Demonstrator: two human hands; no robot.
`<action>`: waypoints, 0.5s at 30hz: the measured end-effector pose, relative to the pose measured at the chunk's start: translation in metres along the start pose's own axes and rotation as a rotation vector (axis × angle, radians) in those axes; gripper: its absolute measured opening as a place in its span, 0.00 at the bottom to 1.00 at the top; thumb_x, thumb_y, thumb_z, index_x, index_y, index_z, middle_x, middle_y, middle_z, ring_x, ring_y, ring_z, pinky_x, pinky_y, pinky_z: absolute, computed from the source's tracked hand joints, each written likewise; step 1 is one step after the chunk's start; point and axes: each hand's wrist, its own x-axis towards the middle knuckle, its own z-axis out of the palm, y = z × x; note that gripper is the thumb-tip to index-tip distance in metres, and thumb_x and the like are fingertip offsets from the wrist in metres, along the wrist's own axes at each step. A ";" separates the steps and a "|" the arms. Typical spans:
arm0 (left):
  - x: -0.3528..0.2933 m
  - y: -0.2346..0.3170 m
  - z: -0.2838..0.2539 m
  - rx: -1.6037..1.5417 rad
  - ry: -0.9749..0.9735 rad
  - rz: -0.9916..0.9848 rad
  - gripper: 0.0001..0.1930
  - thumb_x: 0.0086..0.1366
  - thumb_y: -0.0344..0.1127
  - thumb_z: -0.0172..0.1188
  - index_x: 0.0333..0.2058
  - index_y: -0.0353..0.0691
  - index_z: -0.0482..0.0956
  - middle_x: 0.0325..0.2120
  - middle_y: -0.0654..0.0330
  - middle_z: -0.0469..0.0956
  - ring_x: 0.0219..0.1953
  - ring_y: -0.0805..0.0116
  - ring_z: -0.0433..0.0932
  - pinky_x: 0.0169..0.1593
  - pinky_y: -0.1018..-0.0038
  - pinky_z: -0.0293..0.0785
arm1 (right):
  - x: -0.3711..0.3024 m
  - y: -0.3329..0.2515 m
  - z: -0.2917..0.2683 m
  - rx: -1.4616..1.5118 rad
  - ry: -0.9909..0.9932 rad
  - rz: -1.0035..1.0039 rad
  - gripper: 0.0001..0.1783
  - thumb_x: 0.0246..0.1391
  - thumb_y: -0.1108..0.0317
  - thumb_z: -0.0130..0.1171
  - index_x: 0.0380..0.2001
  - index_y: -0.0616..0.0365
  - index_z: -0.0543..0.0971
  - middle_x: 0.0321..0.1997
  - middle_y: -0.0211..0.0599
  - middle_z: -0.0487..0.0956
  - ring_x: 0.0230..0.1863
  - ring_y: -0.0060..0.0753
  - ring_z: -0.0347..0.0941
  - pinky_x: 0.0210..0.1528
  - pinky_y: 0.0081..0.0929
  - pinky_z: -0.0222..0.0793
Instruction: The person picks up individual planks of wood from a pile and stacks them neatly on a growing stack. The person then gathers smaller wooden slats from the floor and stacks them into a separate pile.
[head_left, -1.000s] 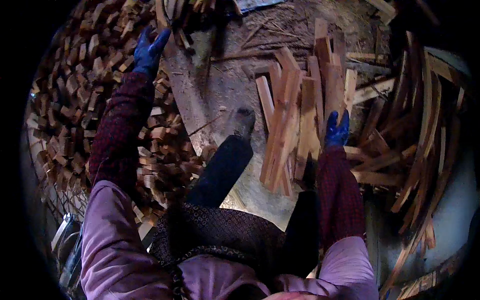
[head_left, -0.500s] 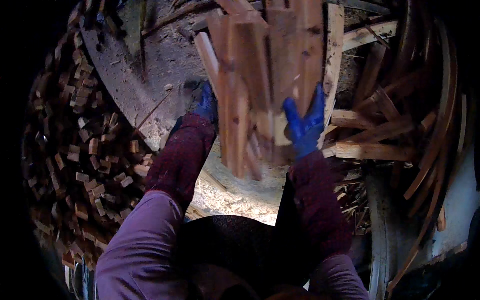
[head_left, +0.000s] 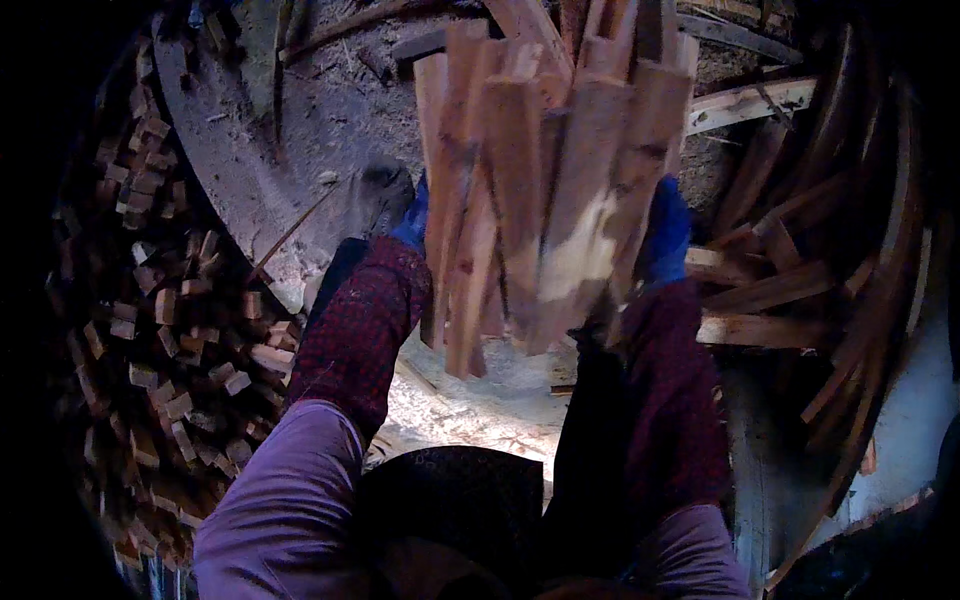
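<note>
A bundle of several reddish-brown wooden boards (head_left: 515,170) stands out between my hands, its nearer ends uneven and slightly blurred. My left hand (head_left: 412,215), in a blue glove, presses the bundle's left side, with most of its fingers hidden. On the opposite side my right hand (head_left: 668,235), also blue-gloved, clasps the outer boards. The bundle is squeezed between both hands. Dark red patterned sleeve covers reach over both of my forearms.
A big heap of short cut wood blocks (head_left: 190,330) fills the left side. Loose planks and offcuts (head_left: 770,285) lie crosswise at the right, beside long curved strips (head_left: 890,260). Sawdust (head_left: 470,410) covers the lit ground near me. A thin stick (head_left: 295,235) lies at the left.
My right hand has moved outward to the right, from spread fingers over the boards to the bundle's outer side. The boards look gathered together and nearer. My left hand stays at the left side.
</note>
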 end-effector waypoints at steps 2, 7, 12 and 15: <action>-0.016 -0.005 -0.023 -0.014 0.038 -0.003 0.45 0.67 0.77 0.46 0.69 0.47 0.70 0.62 0.61 0.76 0.63 0.59 0.75 0.68 0.57 0.70 | -0.068 0.008 0.062 -0.034 -0.016 0.061 0.22 0.69 0.58 0.59 0.59 0.59 0.78 0.54 0.33 0.79 0.53 0.27 0.74 0.57 0.29 0.73; -0.020 0.005 -0.031 -0.012 -0.004 -0.012 0.45 0.67 0.76 0.47 0.69 0.47 0.69 0.62 0.60 0.76 0.63 0.59 0.75 0.68 0.57 0.69 | -0.104 -0.049 0.132 -0.677 -0.078 -0.638 0.29 0.62 0.53 0.67 0.58 0.63 0.78 0.54 0.38 0.79 0.54 0.32 0.73 0.59 0.33 0.72; -0.006 0.014 -0.043 0.029 -0.065 -0.063 0.45 0.67 0.76 0.48 0.69 0.46 0.69 0.63 0.60 0.76 0.63 0.59 0.75 0.68 0.57 0.69 | 0.015 -0.015 0.047 -0.338 0.026 -0.222 0.36 0.64 0.39 0.59 0.59 0.61 0.78 0.54 0.36 0.81 0.53 0.32 0.74 0.58 0.34 0.71; -0.010 0.016 -0.052 0.029 -0.061 -0.058 0.44 0.68 0.75 0.48 0.69 0.46 0.69 0.63 0.59 0.76 0.63 0.59 0.75 0.69 0.57 0.69 | 0.020 -0.013 0.055 -0.281 0.016 -0.078 0.40 0.64 0.32 0.56 0.60 0.59 0.78 0.53 0.34 0.81 0.52 0.32 0.75 0.57 0.34 0.71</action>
